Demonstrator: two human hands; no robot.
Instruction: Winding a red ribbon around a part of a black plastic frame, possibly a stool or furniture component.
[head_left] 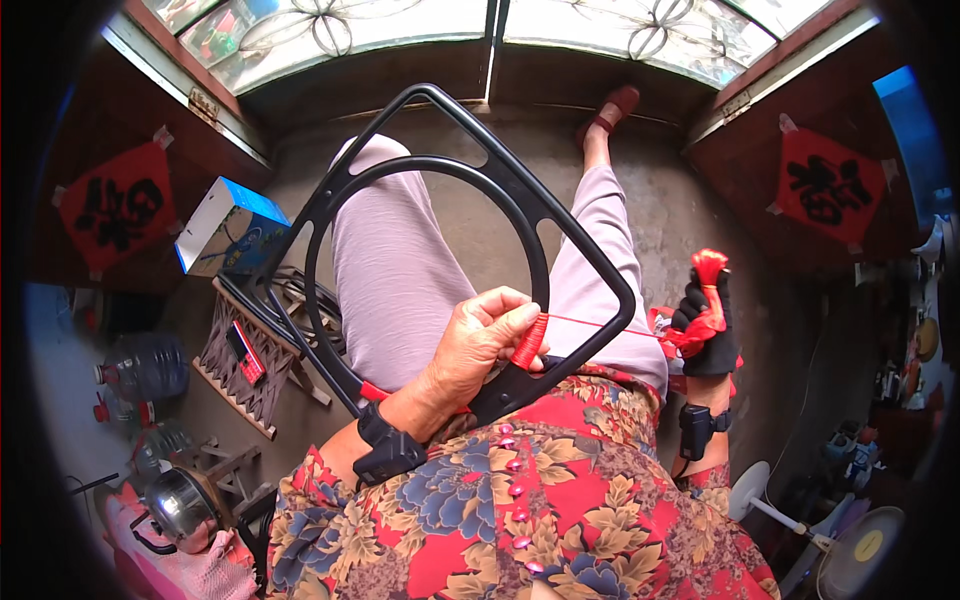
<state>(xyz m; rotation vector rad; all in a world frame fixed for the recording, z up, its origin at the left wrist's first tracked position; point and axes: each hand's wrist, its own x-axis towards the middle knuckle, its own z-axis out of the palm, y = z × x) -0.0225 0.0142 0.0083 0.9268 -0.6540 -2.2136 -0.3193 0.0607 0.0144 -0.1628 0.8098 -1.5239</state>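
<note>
Head view: left hand (490, 335) bare, thumb and fingers pinched on a tight coil of red cord (531, 342); coil sits on the near right part of the inner ring of a black frame (512, 178); frame lies across the person's lap, over both thighs, its far corner pointing toward the doors (385, 75); one thin strand runs straight from the coil to the right hand (714, 345), black-gloved, fingers closed around a red bundle (709, 262), loose red ends hanging about it; right hand is raised beside the right thigh, well apart from the frame; at left, phone (246, 352) on a low stool (225, 385), blue-and-white box (232, 228) beyond.
</note>
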